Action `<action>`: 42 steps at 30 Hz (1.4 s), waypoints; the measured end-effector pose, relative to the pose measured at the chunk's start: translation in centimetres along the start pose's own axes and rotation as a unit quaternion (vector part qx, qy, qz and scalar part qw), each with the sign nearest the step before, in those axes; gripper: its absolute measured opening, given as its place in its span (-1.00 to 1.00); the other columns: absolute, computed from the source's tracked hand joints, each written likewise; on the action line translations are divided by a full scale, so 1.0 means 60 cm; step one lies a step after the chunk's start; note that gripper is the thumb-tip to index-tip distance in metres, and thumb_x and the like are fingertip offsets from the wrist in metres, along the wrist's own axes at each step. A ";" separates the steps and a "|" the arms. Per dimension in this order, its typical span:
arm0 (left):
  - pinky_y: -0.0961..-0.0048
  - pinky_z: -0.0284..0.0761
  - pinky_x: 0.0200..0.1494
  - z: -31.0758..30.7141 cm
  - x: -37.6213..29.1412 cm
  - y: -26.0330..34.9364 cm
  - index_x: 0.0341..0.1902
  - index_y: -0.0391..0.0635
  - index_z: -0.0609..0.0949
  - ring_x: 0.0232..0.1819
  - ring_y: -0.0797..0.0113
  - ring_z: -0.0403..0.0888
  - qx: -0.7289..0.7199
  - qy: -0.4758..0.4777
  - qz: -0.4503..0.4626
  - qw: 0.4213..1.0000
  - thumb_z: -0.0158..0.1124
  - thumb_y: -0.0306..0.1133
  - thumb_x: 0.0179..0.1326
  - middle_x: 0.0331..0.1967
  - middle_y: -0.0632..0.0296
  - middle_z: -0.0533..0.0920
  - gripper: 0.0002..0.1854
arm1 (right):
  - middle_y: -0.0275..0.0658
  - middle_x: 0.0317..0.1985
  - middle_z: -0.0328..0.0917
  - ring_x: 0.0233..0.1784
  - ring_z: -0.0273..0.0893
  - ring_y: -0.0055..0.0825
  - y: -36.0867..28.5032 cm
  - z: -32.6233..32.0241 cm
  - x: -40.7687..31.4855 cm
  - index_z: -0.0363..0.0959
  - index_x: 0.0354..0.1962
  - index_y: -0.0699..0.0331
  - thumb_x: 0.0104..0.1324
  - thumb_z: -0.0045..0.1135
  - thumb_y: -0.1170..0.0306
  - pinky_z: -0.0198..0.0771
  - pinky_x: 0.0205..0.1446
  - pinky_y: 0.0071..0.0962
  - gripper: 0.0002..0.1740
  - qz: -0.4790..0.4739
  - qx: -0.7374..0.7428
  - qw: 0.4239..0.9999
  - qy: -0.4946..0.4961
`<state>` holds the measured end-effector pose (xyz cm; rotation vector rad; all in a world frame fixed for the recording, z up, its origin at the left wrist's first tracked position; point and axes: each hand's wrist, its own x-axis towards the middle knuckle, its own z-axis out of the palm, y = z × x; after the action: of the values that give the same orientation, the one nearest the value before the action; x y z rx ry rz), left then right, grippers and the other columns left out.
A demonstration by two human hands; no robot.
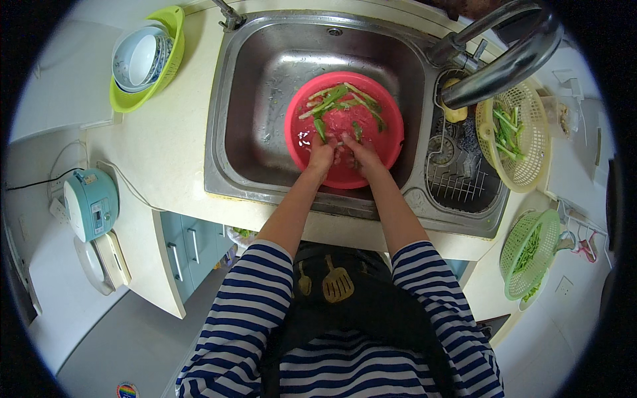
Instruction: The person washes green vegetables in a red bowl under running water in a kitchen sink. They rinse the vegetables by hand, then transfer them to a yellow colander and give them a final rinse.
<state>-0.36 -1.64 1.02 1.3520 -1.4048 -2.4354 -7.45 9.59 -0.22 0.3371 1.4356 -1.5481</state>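
A pink plastic basin (368, 174) of water stands in the large bowl of the stainless steel sink (259, 119). Green leafy stalks (328, 99) float in it, mostly towards its far side. Both hands are in the basin near its close side, fingers partly under water. My left hand (322, 153) has a green leaf at its fingertips; whether the fingers grip it is unclear. Beside it, my right hand (363, 153) has its thumb and fingers bent near a small pale piece between the hands. A leaf lies just beyond the right hand.
A metal faucet (502, 64) arches over the small side bowl. A cream colander (540, 144) with green stalks rests at its right; a green colander (545, 239) of green beans stands nearer. A lime basket (174, 64) holds bowls at the far left. A turquoise rice cooker (89, 204) stands left.
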 end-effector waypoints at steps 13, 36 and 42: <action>0.55 0.20 -0.69 0.006 0.009 -0.019 -0.25 -0.02 0.48 -0.71 0.52 0.34 0.160 0.014 0.022 0.987 0.00 -0.05 0.35 -0.62 0.34 0.48 -0.71 | -0.38 -0.59 0.40 -0.66 0.26 -0.64 -0.021 0.007 -0.011 0.41 -0.46 0.23 0.19 0.27 0.16 0.09 -0.65 -0.57 -0.67 -0.002 0.060 0.998 0.001; 0.55 0.10 -0.57 -0.019 0.005 0.019 -0.43 0.06 0.48 -0.62 0.50 0.22 -0.117 0.047 -0.115 0.985 0.10 -0.21 0.09 -0.61 0.43 0.38 -0.88 | -0.41 -0.55 0.42 -0.62 0.33 -0.62 -0.005 0.009 0.003 0.42 -0.23 0.15 0.29 0.10 0.21 0.15 -0.63 -0.64 -0.79 0.004 -0.097 0.995 0.007; 0.50 0.05 -0.56 -0.006 -0.006 0.018 -0.53 0.07 0.43 -0.63 0.52 0.18 0.089 -0.133 -0.178 0.971 0.02 -0.14 0.03 -0.65 0.44 0.33 -0.82 | -0.39 -0.34 0.48 -0.38 0.41 -0.58 -0.042 -0.002 -0.015 0.47 -0.15 0.17 0.14 0.25 -0.04 0.22 -0.44 -0.56 -0.49 0.005 0.082 0.996 0.025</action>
<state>-0.31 -2.38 1.95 1.4712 -1.5917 -2.8726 -8.99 9.68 1.99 0.4845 1.3453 -1.6644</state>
